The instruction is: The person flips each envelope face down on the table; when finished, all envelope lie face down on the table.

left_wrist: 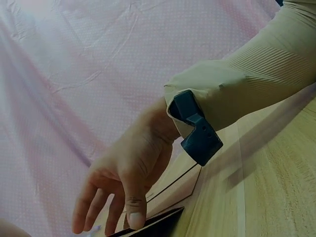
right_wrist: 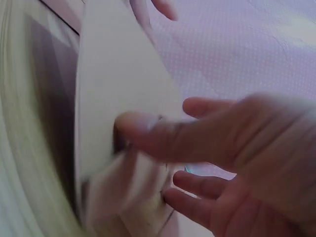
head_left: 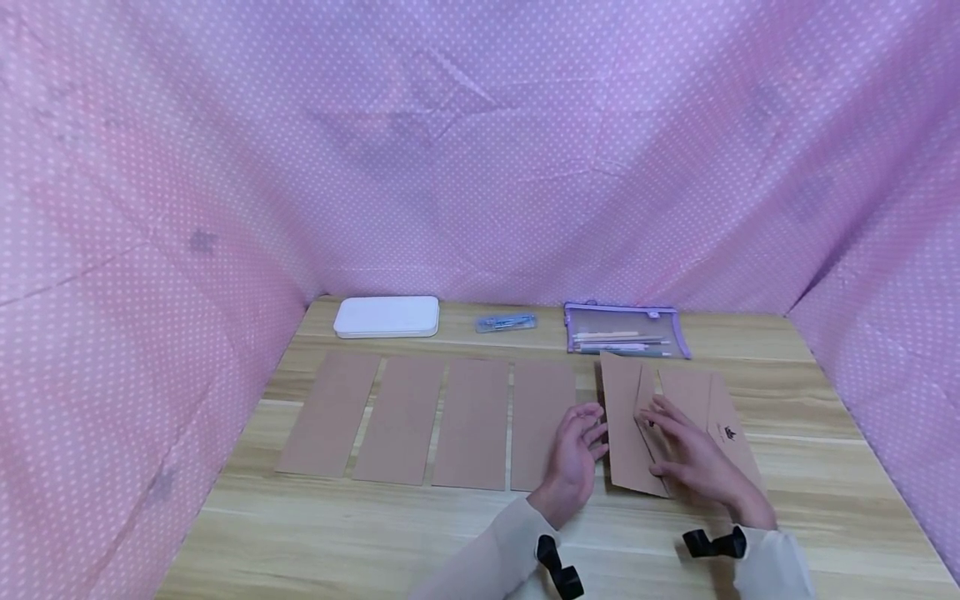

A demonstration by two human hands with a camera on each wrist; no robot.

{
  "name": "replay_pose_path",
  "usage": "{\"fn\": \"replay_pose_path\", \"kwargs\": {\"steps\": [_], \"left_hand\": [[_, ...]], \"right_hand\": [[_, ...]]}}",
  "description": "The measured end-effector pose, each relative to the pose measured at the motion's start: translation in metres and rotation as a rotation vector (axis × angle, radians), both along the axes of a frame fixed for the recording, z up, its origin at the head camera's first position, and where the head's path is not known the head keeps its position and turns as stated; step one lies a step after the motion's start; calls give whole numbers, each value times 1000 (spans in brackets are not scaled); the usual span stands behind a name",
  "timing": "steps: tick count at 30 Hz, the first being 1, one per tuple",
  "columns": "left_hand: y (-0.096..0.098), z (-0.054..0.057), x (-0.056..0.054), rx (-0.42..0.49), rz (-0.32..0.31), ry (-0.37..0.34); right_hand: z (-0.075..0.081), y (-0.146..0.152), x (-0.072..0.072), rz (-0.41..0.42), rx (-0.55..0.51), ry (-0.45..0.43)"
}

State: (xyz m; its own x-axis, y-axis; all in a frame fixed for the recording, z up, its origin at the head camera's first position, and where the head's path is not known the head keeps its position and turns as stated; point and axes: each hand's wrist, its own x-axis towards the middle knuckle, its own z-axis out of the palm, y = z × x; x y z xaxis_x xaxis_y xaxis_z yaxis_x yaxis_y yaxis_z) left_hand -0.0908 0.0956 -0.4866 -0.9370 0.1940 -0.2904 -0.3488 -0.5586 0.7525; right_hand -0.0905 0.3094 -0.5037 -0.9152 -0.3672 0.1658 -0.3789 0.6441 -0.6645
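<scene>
My right hand (head_left: 693,458) pinches a brown kraft-paper envelope (head_left: 625,425), which is tilted with its left edge raised off the table. In the right wrist view, the thumb lies on the near face of the envelope (right_wrist: 118,64), and its folded part looks blurred. Just left of that raised edge is my left hand (head_left: 573,458), fingers spread and loosely bent; whether they touch the envelope I cannot tell. Under the right hand lies another envelope (head_left: 693,392) with a small dark crown print. Several plain brown envelopes (head_left: 470,425) lie in a row to the left.
Along the back of the wooden table (head_left: 300,533) are a white flat case (head_left: 386,317), a small clear blue packet (head_left: 506,322) and a purple-edged zip pouch (head_left: 626,329) with pens. Pink dotted cloth (head_left: 480,167) hangs behind and at both sides.
</scene>
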Motion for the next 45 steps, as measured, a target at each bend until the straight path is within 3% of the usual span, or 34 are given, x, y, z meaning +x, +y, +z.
{"fn": "replay_pose_path", "kwargs": {"steps": [8,17,25,28,36,42,45], "left_hand": [[-2,5,2,63,-23,64],[2,8,7,99,-138,195],[9,1,13,58,-303,216],[11,-2,14,24,-339,230],[13,-12,14,-34,-348,233],[12,-22,12,-47,-356,275],[13,-24,12,-57,-357,257]], "right_hand": [[1,-9,-1,-16,-219,-152],[10,-18,3,23,-457,-260],[8,-19,4,15,-461,-258],[6,-17,4,-5,-495,-272],[5,-16,4,-24,-506,-244],[6,-15,4,-25,-477,-211],[9,-15,5,-41,-478,-210]]}}
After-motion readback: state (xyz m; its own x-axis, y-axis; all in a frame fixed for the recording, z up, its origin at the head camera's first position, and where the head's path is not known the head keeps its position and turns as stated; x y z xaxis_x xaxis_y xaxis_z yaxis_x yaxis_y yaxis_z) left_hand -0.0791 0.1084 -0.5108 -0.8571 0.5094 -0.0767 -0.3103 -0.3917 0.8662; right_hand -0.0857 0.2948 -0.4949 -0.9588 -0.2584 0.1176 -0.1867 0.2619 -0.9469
